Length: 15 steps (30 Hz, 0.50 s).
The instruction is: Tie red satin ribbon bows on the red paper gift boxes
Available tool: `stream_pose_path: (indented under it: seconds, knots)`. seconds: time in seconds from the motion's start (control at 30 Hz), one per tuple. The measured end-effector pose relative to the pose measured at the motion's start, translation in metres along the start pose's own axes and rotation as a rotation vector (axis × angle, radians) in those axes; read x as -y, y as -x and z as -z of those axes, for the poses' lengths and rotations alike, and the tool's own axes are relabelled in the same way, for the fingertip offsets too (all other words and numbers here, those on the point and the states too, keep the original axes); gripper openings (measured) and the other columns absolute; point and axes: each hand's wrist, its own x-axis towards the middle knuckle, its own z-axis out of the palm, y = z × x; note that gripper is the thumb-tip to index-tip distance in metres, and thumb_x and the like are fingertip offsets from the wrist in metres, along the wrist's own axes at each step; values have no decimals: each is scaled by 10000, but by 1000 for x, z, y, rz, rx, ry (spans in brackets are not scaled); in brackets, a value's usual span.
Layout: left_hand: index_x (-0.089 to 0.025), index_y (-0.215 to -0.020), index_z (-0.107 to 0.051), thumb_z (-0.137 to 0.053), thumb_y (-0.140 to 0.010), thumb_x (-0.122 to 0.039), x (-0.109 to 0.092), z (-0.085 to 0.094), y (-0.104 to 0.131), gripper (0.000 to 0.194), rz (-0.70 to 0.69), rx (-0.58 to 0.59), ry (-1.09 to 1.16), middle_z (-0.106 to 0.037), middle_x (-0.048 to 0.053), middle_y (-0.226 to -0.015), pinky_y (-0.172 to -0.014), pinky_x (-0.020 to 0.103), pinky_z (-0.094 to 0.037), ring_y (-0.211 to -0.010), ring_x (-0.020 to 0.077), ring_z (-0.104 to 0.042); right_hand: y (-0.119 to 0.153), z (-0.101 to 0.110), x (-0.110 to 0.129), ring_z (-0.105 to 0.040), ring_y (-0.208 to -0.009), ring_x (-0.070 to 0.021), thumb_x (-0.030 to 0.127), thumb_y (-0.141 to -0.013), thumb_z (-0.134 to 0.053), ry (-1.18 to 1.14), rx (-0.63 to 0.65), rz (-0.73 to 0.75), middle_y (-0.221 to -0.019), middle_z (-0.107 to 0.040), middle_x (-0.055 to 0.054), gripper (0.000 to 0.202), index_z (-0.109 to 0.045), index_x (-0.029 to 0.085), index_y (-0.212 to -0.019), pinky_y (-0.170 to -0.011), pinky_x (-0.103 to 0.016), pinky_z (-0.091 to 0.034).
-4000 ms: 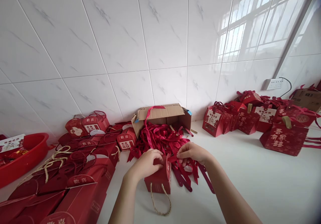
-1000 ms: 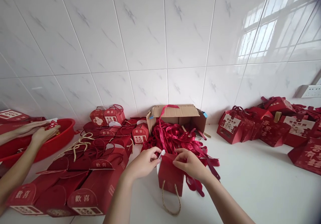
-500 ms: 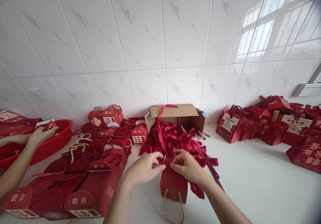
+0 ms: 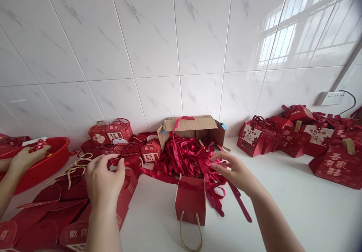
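Observation:
A small red box (image 4: 190, 201) with a rope handle lies on the white table, its handle toward me. My left hand (image 4: 106, 178), left of it over the rows of boxes, pinches one end of a red ribbon (image 4: 161, 175). That ribbon stretches right, past the far end of the small box. On the other side my right hand (image 4: 230, 169) reaches to the edge of the ribbon pile (image 4: 183, 156); its thumb and forefinger are close together, and what lies between them is hard to make out. The pile spills from a cardboard box (image 4: 192, 124).
Red boxes (image 4: 68, 203) crowd the left side. Another person's hands (image 4: 28, 158) hold a small item over a red basin (image 4: 56, 165) at far left. Red gift bags (image 4: 295, 142) line the right, near a wall socket (image 4: 330, 98).
My hands have moved apart, the left one leftward drawing a ribbon out, the right one rightward. The view has shifted slightly to the right.

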Motion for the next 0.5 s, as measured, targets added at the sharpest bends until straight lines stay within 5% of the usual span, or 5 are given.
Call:
stream_pose_path:
  seconds: [0.07,0.1,0.27,0.33,0.5]
  knots:
    - [-199,-946,-584,-509,-771,-371,2,-2,0,256,-39,25,69,-603,147,-1129,-980,474,-374,-1155,342,-492,4,8,-2,-583,-963,-224,404,-827,-574,14,42,-22,-986,-643,-46,197,-629,221,-877,-879,-392,-432]
    - [-203,-960,-577,-510,-770,-381,-1,-5,2,269,-36,137,141,-611,136,-1120,-963,457,-397,-1132,325,-512,5,10,-4,-596,-930,-221,391,-811,-593,18,95,-35,-944,-652,-40,181,-633,218,-850,-863,-385,-442]
    - [-208,-973,-596,-550,-748,-431,-34,-26,31,320,-140,1074,364,-657,58,-1096,-900,327,-452,-1040,239,-591,0,-5,-23,-599,-944,-231,347,-686,-710,34,311,-126,-964,-660,-35,216,-644,226,-853,-797,-341,-468]
    - [-212,-981,-616,-578,-731,-428,-45,-34,41,332,-183,1311,357,-664,40,-1117,-901,307,-446,-1051,237,-595,-4,-15,-29,-601,-914,-221,357,-670,-721,3,338,-168,-965,-657,-35,266,-624,219,-876,-750,-325,-474]
    - [-200,-1021,-608,-582,-750,-437,-49,-44,48,360,-236,1539,538,-665,49,-1129,-896,288,-446,-1086,220,-581,-10,-23,-39,-587,-777,-160,371,-620,-761,-49,368,-195,-970,-649,-7,360,-587,215,-894,-645,-266,-450]
